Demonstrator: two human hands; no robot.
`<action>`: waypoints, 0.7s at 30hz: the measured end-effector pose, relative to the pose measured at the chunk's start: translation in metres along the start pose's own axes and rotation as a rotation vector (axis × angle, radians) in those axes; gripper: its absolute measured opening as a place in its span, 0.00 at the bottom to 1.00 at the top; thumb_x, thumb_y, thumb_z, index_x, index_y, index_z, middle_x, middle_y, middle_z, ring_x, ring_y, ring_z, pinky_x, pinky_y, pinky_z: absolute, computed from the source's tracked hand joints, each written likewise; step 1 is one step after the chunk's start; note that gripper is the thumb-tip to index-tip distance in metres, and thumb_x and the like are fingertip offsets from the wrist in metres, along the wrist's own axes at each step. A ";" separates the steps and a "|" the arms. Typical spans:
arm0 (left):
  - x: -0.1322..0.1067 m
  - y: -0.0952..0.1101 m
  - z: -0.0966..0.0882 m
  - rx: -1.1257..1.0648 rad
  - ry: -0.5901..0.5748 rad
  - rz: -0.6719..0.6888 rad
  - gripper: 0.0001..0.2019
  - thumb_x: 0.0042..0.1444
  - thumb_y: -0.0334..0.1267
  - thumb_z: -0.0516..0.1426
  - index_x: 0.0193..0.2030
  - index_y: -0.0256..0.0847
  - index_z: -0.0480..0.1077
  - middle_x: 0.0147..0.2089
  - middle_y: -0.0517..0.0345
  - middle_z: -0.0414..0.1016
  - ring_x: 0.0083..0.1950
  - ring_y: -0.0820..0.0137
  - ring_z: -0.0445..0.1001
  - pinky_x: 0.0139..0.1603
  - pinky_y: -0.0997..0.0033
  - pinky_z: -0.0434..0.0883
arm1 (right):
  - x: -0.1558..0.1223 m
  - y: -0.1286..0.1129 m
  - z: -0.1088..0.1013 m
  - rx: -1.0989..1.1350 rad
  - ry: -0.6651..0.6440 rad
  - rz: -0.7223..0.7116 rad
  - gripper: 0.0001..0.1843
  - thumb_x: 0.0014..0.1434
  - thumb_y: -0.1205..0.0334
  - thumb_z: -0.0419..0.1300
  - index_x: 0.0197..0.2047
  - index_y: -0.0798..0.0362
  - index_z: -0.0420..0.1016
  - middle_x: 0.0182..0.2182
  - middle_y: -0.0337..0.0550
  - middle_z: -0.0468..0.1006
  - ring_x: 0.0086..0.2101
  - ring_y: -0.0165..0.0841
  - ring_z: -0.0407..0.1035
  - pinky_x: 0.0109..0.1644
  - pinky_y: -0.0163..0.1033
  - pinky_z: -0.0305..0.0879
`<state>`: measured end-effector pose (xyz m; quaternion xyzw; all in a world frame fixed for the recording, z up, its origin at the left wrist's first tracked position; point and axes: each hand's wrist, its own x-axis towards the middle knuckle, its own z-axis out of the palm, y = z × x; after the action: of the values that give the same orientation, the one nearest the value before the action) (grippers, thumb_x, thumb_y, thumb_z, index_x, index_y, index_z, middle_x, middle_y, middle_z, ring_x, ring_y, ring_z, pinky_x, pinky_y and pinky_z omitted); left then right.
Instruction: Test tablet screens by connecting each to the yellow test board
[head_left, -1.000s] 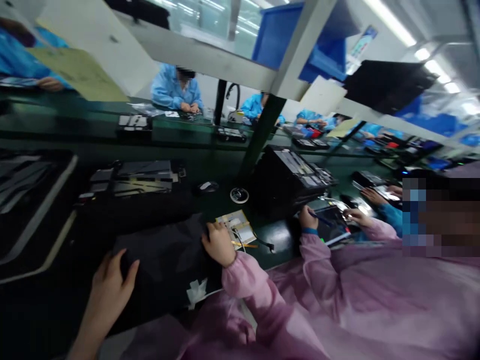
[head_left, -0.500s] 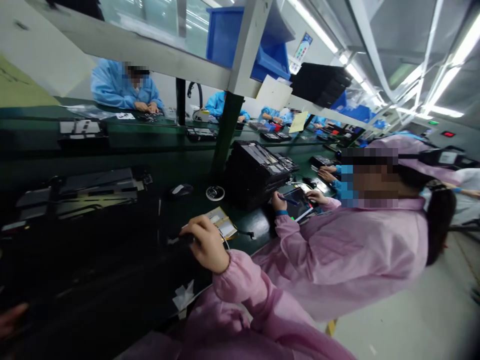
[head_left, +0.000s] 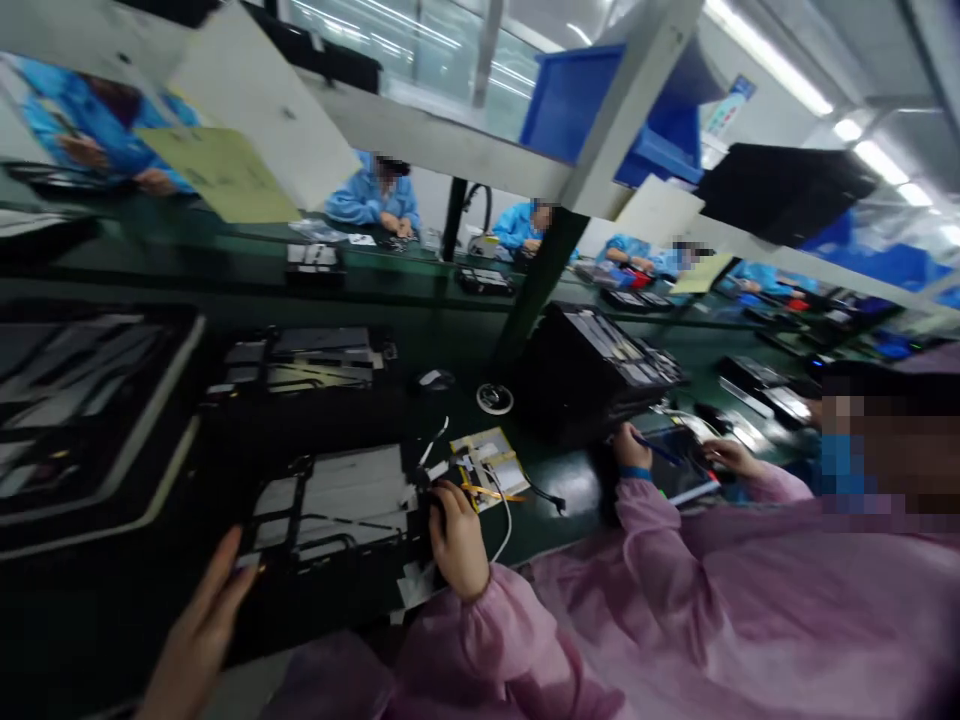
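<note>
The right hand [head_left: 457, 540] has its fingers curled over the right end of a black compartment tray [head_left: 341, 566], gripping it there. The left hand [head_left: 206, 610] is at the tray's opposite end, fingers extended and loosely parted; in the dimness I cannot tell whether it grips. Hands at both ends presumably keep the tray level, so the flat grey panels [head_left: 360, 490] lie undisturbed in their compartments. The tray is at the near side of the green bench, square before the wearer, probably for easy reach. Just right of it, a yellow-edged flat piece [head_left: 487, 450] lies under a white cable [head_left: 508, 530]. Behind are another loaded tray [head_left: 319, 358] and a computer mouse [head_left: 433, 380]; farther right, a stack of black trays [head_left: 577, 385] likely saves bench space beside a pink-sleeved co-worker [head_left: 750, 590] holding a blue pen-like tool [head_left: 658, 449]
</note>
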<state>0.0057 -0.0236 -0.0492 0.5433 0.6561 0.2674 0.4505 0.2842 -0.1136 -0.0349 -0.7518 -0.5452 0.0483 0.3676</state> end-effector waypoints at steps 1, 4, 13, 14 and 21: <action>-0.003 0.005 0.007 0.003 0.010 0.000 0.34 0.53 0.58 0.52 0.67 0.57 0.57 0.68 0.68 0.60 0.68 0.56 0.59 0.68 0.55 0.58 | -0.001 0.002 0.002 0.029 0.027 0.023 0.17 0.60 0.70 0.51 0.51 0.53 0.70 0.50 0.52 0.74 0.51 0.39 0.70 0.55 0.45 0.69; -0.004 0.018 0.018 -0.039 0.033 0.111 0.36 0.52 0.55 0.55 0.66 0.44 0.58 0.69 0.54 0.59 0.69 0.55 0.56 0.70 0.55 0.54 | 0.001 0.013 0.009 0.093 0.061 0.103 0.17 0.60 0.64 0.52 0.52 0.53 0.69 0.45 0.52 0.77 0.47 0.42 0.73 0.51 0.48 0.70; -0.027 0.056 0.007 -0.528 -0.097 -0.131 0.30 0.54 0.50 0.57 0.63 0.45 0.60 0.67 0.54 0.63 0.66 0.59 0.62 0.60 0.64 0.69 | 0.011 0.034 -0.020 0.286 0.005 0.201 0.23 0.56 0.49 0.57 0.53 0.49 0.69 0.49 0.51 0.77 0.49 0.45 0.73 0.51 0.51 0.71; -0.030 0.063 0.008 -0.526 -0.094 -0.091 0.31 0.54 0.51 0.58 0.63 0.44 0.61 0.66 0.55 0.63 0.67 0.59 0.61 0.61 0.63 0.68 | 0.012 0.036 -0.034 0.246 0.023 0.180 0.21 0.55 0.48 0.57 0.51 0.47 0.72 0.47 0.49 0.78 0.48 0.46 0.73 0.49 0.51 0.72; 0.010 0.148 0.006 -0.400 -0.280 0.584 0.26 0.67 0.50 0.38 0.64 0.45 0.62 0.59 0.50 0.72 0.62 0.61 0.68 0.60 0.56 0.69 | 0.109 0.049 -0.124 0.028 0.049 -0.067 0.21 0.39 0.57 0.64 0.41 0.46 0.76 0.42 0.52 0.77 0.49 0.54 0.70 0.48 0.57 0.69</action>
<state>0.0804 0.0250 0.0694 0.6398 0.3405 0.4307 0.5378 0.4248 -0.0891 0.0605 -0.7289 -0.5602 0.0253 0.3928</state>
